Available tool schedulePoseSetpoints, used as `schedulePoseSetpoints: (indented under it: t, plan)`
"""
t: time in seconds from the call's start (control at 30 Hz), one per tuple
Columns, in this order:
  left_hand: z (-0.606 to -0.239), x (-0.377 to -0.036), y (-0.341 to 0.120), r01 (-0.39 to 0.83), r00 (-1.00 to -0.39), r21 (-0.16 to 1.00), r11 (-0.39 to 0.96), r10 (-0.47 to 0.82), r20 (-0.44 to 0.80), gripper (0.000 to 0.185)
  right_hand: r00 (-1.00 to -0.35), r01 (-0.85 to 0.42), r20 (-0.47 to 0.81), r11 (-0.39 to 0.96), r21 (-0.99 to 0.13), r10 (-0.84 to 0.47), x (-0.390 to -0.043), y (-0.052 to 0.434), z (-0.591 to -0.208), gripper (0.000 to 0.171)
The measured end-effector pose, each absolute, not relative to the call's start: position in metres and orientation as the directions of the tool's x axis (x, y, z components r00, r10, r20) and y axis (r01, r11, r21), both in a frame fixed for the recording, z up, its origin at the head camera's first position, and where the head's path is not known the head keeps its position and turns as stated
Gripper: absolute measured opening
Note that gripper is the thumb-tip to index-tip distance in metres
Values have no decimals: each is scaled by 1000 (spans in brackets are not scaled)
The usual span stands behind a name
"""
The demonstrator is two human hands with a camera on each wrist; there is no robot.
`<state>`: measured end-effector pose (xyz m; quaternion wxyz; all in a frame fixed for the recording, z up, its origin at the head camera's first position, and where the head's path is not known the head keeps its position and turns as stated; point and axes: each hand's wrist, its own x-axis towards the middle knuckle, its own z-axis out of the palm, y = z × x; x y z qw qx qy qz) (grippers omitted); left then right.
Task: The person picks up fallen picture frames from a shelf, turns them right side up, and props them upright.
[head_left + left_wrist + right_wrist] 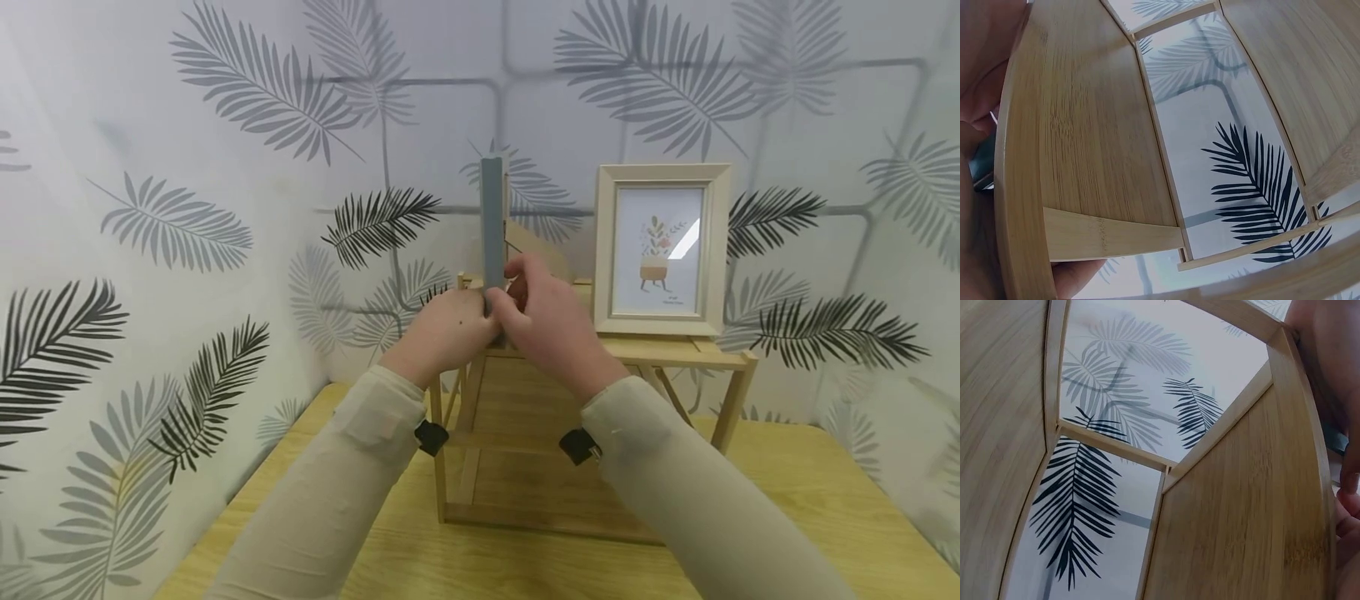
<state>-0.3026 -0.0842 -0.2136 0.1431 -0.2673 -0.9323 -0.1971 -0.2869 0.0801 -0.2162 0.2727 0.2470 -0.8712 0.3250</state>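
A grey frame (492, 225), seen edge-on and upright, stands on the top of a bamboo shelf (675, 350), gripped at its lower end by both hands. The step in hand looks like setting this frame up on the shelf top beside the one already there; judging by the grip, the next move calls for steadying it on its prop and easing the fingers off without tipping it.

The left hand (448, 332) curls round the frame's bottom edge from the left, fingers tight against it. The right hand (546, 321) meets it from the other side, thumb and fingertips pinching the same lower edge, so the two hands touch just in front of the frame. Behind the right fingers a brown slanted piece, seemingly the frame's back stand, juts out, though its exact form is hard to tell.

The wrist views show mostly the shelf's slats from below. In the left wrist view a sliver of the grey frame (979, 164) shows between the fingers at the picture's left edge; in the right wrist view the fingertips (1347, 506) press at the shelf's edge.

Just to the right of the right hand, apart from it, a pale picture frame (662, 248) with a plant print stands upright on the same shelf top. The shelf sits on a wooden table (825, 483), against leaf-patterned wallpaper (225, 167).
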Motion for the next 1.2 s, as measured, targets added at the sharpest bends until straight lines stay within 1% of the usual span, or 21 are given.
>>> schedulePoseSetpoints:
  t: [0.07, 0.27, 0.33, 0.4, 0.47, 0.57, 0.63, 0.7, 0.87, 0.9, 1.1, 1.2]
  plan:
    - [-214, -302, -84, 565, -806, 270, 780, 450, 384, 51, -756, -583, 606, 676, -452, -247, -288, 80, -215, 42]
    - [-215, -303, -82, 556, -805, 229, 799, 449, 387, 39, -818, -523, 522, 688, -503, -240, -293, 83, -210, 49]
    - [-215, -305, -81, 558, -799, 192, 807, 460, 387, 37, -824, -518, 513, 686, -510, -242, -295, 85, -210, 49]
    - [-216, -307, -80, 565, -789, 155, 810, 477, 387, 39, -819, -524, 520, 684, -508, -241, -296, 87, -209, 46]
    - [-215, -308, -80, 581, -782, 151, 800, 496, 378, 39, -810, -533, 536, 679, -505, -236, -297, 89, -209, 43]
    - [-211, -309, -85, 627, -765, 208, 751, 544, 345, 33, -800, -541, 554, 673, -504, -230, -296, 91, -210, 39]
    - [-207, -311, -91, 646, -761, 282, 709, 570, 311, 30, -800, -542, 555, 670, -507, -227, -296, 93, -211, 36]
    - [-202, -315, -97, 649, -760, 349, 676, 587, 278, 36, -798, -545, 558, 667, -508, -228, -295, 94, -212, 34]
    - [-198, -326, -110, 626, -766, 472, 621, 603, 223, 65, -805, -543, 552, 643, -540, -216, -292, 95, -214, 32]
    - [-199, -328, -110, 618, -767, 504, 604, 603, 219, 68, -807, -542, 552, 639, -546, -212, -291, 95, -215, 32]
    - [-208, -341, -111, 568, -783, 675, 471, 563, 266, 66, -805, -538, 565, 625, -566, -180, -289, 97, -219, 31]
    - [-212, -348, -113, 518, -805, 747, 416, 531, 264, 69, -797, -544, 580, 620, -566, -169, -288, 97, -221, 30]
